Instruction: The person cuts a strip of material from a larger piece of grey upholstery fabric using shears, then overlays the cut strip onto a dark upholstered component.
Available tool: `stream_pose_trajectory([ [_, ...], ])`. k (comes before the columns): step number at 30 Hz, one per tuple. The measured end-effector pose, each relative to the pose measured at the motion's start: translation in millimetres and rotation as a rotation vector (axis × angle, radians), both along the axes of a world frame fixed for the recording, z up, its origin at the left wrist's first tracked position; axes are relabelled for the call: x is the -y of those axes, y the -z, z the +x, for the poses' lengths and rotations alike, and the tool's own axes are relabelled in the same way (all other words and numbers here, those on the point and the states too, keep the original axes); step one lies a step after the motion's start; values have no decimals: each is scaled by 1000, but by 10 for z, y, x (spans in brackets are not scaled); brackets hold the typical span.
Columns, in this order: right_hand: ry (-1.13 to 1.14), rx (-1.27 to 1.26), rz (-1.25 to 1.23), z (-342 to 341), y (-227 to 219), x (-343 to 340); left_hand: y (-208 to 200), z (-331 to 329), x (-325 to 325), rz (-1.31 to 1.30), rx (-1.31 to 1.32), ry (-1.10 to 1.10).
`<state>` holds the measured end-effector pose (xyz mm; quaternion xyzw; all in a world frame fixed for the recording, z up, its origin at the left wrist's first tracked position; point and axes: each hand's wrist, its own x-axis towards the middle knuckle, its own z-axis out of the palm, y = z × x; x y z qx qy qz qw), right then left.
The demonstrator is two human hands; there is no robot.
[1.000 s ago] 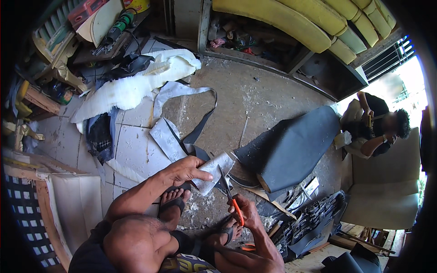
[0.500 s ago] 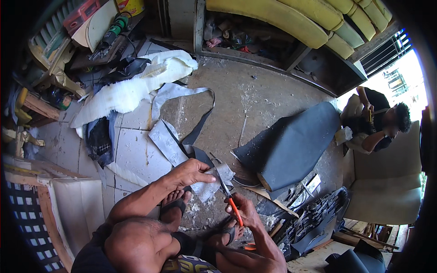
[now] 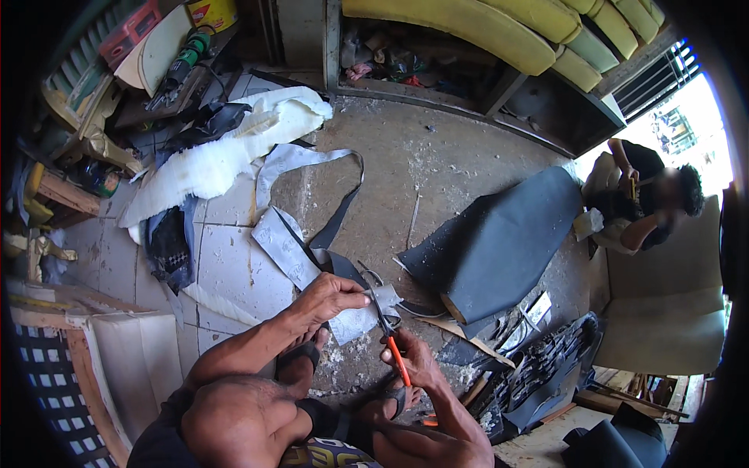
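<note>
My left hand (image 3: 331, 300) is closed, pinching the end of a long strip of upholstery material (image 3: 282, 246), pale grey on one face and black on the other. The strip loops away over the floor in front of me. My right hand (image 3: 417, 363) grips a pair of scissors (image 3: 400, 365) by its orange handles. The scissor blades point away from me and lie across the strip's end, just right of my left fingertips. Part of the grey end hangs below my left hand. How far the blades are apart is hard to make out.
A large black sheet of covering (image 3: 499, 242) lies draped to the right. White foam (image 3: 226, 156) lies at left on the tiles. Another person (image 3: 640, 195) sits at far right. Yellow foam pads (image 3: 460, 31) top the cabinet; a green power tool (image 3: 187, 58) stands far left.
The scissors have tilted slightly at the strip's end, and the piece right of the blades has shifted a little. My left hand keeps its pinch. The whole view has moved slightly.
</note>
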<state>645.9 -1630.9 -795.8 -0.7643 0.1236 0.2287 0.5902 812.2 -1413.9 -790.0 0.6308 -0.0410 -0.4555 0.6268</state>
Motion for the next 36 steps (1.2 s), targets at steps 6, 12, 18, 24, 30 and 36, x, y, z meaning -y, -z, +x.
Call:
stream_pose_trajectory([
  [6,106,47,93,-35,-74,-58,-69,8,20,-22,-32,-23],
  [12,39,53,41,-32,-97,-57,-210,-2,15,-19,-221,-93],
  [18,-59,128,42,55,-106,138,-276,53,-52,-19,-230,4],
  [24,-187,149,-58,165,-297,294,-275,98,-89,1,-188,118],
  [30,-270,138,-93,184,-300,425,-339,96,-75,48,-121,213],
  [36,-269,197,-106,176,-205,431,-320,85,-84,47,-105,201],
])
